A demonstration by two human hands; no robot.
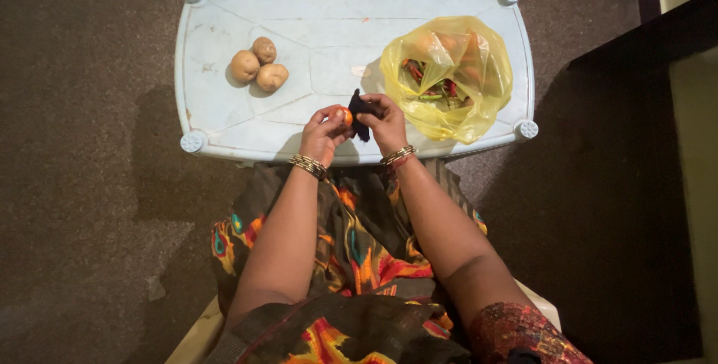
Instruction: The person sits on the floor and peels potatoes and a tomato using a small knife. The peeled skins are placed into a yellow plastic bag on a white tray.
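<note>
A seated person's left hand (323, 131) grips one small orange tomato (343, 116) while the right hand (385, 121) pinches a dark cloth (359, 113) against it, over the near edge of a pale blue plastic table (314, 42). Three potatoes (259, 63) sit clustered at the table's left, one yellow bag (447, 76) of vegetables at its right, with brown carpet (82, 147) all around.

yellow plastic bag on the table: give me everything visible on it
The yellow plastic bag is thin, translucent and crinkled. It sits on the right end of the pale blue plastic table, mouth open upward and slumped. Through the film show red and green vegetables, seemingly chillies, plus orange rounded ones near the top. Neither hand touches it; the right hand is just beside its left edge.
</note>
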